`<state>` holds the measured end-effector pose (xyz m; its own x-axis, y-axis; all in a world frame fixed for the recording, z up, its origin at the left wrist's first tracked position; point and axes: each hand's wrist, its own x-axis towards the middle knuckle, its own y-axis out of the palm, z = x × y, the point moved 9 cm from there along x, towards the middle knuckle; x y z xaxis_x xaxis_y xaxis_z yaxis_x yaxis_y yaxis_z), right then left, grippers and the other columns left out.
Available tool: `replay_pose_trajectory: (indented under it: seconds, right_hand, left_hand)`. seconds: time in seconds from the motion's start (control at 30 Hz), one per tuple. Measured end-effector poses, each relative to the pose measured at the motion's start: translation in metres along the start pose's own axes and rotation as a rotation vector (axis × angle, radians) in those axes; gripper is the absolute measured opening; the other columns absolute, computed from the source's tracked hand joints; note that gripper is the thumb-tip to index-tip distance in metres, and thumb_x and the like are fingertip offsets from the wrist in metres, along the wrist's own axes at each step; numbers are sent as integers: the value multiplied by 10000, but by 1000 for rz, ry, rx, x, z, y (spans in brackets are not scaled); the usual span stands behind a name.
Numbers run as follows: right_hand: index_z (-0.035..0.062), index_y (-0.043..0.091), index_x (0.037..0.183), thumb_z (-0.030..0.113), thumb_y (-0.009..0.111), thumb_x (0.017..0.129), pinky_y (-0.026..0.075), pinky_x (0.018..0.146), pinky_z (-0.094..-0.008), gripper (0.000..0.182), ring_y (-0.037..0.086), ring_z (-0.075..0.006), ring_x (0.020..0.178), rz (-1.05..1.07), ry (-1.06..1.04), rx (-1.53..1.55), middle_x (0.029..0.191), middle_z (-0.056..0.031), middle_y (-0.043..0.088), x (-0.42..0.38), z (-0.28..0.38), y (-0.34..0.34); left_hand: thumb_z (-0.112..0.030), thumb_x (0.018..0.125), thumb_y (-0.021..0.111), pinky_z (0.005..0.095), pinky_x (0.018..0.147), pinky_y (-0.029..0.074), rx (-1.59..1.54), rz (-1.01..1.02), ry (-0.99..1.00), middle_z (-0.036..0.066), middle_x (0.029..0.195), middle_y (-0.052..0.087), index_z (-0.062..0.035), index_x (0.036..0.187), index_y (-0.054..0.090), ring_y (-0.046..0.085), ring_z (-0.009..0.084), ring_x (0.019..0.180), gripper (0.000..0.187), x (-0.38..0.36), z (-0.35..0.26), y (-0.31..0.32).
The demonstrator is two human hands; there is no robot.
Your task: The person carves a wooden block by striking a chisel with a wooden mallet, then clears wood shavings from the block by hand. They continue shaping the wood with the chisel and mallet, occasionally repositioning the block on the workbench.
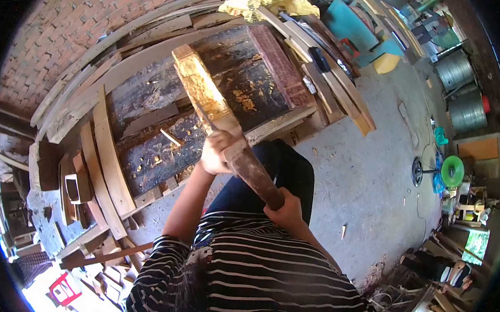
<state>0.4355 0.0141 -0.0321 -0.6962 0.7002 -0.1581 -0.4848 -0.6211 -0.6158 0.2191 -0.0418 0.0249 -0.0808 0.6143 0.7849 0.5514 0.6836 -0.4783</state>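
Observation:
My left hand (219,151) is closed around a chisel, its handle hidden in the fist. The thin dark chisel blade (205,117) points away from me along a carved wooden block (200,83), whose pale, chipped face catches the sunlight. In my right hand (286,211) is the dark near end of a thick wooden mallet (254,170). The mallet slants up toward my left hand and overlaps it in this view. The block lies on a dark, stained workbench (147,167), its near end close to my knee.
Wood chips (244,99) and a small stick (172,137) are scattered on the bench. A reddish beam (280,67) lies at its right, beside stacked boards (338,93). Curved planks (111,154) lean at the left. A green fan (452,171) stands on the concrete floor (367,185).

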Motion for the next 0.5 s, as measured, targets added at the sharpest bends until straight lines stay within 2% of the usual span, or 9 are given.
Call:
replay_pose_trajectory:
  seconds: [0.03,0.1,0.27,0.33,0.5]
  right_hand:
    - [12,591,857,140,722,653,475,617,-320,274,611,-142,664,-14,1,1,708,-118,637,-3,-5,-2]
    - [27,596,936,250,743,636,520,688,-385,402,675,-285,750,45,47,89,794,-151,663,-11,-17,2]
    - [28,596,929,248,739,652,517,687,-366,382,668,-229,738,-34,67,195,798,-128,667,-11,-22,-5]
    - [29,594,928,248,737,656,516,687,-361,377,664,-212,736,-35,86,217,799,-120,666,-10,-22,-6]
    - [34,601,936,261,758,654,520,684,-361,395,661,-199,735,-2,4,211,788,-110,664,-10,-16,-10]
  left_hand:
    - [-306,588,712,386,648,502,8,6,55,104,753,611,-58,834,633,615,301,691,358,-1,0,-3]
    - [-266,562,699,391,621,500,-44,25,119,93,717,583,-63,775,596,605,288,651,312,8,-13,-10]
    - [-139,613,731,330,504,485,-113,-7,180,43,646,549,-73,753,585,582,228,553,213,36,-58,-17]
    - [-132,609,727,327,504,482,-129,-64,170,42,636,543,-74,754,584,579,225,552,211,39,-70,-16]
    - [-110,595,723,331,515,474,-139,-57,91,47,642,549,-85,731,567,580,234,551,208,47,-66,-17]
